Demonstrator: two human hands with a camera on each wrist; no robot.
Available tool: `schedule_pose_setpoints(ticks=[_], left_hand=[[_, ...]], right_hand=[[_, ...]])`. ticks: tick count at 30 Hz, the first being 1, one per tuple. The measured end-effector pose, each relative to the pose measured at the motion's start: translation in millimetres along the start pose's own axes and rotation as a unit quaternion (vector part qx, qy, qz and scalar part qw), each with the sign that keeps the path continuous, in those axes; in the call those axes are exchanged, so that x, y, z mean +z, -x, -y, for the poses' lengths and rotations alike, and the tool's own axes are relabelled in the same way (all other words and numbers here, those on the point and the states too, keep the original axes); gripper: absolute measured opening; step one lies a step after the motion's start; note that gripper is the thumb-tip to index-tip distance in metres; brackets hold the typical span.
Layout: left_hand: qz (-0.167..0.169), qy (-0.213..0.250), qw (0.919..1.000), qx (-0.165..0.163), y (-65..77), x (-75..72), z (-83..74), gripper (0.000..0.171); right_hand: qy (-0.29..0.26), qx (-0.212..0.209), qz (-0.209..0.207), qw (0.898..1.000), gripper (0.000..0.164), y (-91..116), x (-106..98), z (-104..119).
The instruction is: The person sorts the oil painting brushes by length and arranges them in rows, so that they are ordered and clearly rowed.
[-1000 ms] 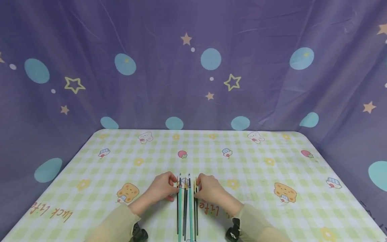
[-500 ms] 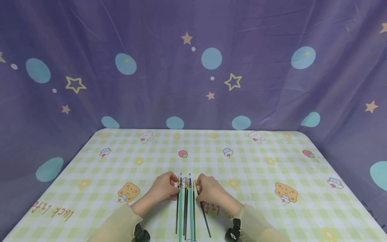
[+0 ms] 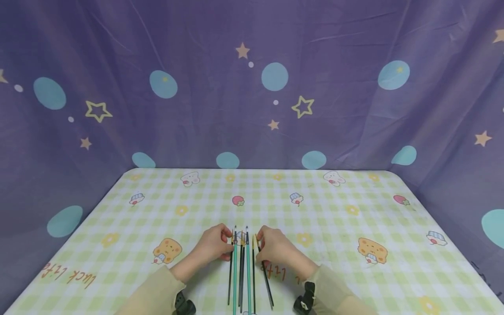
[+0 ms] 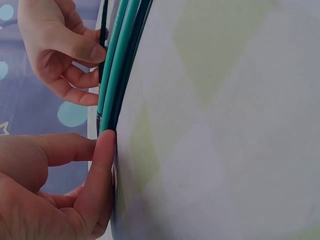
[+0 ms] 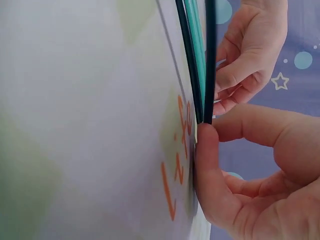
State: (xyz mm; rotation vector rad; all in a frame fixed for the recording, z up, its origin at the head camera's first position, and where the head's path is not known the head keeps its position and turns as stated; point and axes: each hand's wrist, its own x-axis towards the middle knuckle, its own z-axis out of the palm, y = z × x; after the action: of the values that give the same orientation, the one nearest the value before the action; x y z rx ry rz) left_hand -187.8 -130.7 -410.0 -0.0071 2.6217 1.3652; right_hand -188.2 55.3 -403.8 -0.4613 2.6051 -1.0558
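Hands well apart, checked tablecloth (image 3: 334,223) under both. Left hand (image 3: 212,243): thumb and finger pinch the left black brush (image 3: 230,280) near its bristle end. Between the hands, left to right: a turquoise brush (image 3: 235,280), a close pair of thin black brushes (image 3: 241,278), a second turquoise brush (image 3: 249,280), a lone black brush (image 3: 253,280), bristles pointing away from the person. Right hand (image 3: 274,246): thumb and finger pinch the right black brush (image 3: 267,284), its handle end slanting outward below that hand; cannot tell if it is lifted. Step in hand, as judged: handling the outer two. Best with a light pinch just behind the bristles, handles low. Thin handles probably roll, so avoid nudging neighbours; the slanted one may swing, being held at one end.
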Motion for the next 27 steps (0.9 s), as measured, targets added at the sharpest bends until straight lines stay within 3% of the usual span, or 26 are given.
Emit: schedule_pose_setpoints(ticks=[9, 20, 27], left_hand=[[0.004, 0.003, 1.0000, 0.001, 1.1, 0.0, -0.4, 0.026], [0.001, -0.001, 1.0000, 0.000, 1.0, 1.8, -1.4, 0.026], [-0.001, 0.012, 0.9999, 0.000, 1.1, 1.0, 0.1, 0.027]], right_hand=[[-0.039, 0.003, -0.004, 0.999, 0.037, -4.7, -8.0, -7.5], [-0.042, 0.019, -0.059, 0.997, 0.023, -25.5, -31.0, -27.4], [-0.063, 0.038, -0.088, 0.993, 0.023, -36.7, -44.4, -37.2]])
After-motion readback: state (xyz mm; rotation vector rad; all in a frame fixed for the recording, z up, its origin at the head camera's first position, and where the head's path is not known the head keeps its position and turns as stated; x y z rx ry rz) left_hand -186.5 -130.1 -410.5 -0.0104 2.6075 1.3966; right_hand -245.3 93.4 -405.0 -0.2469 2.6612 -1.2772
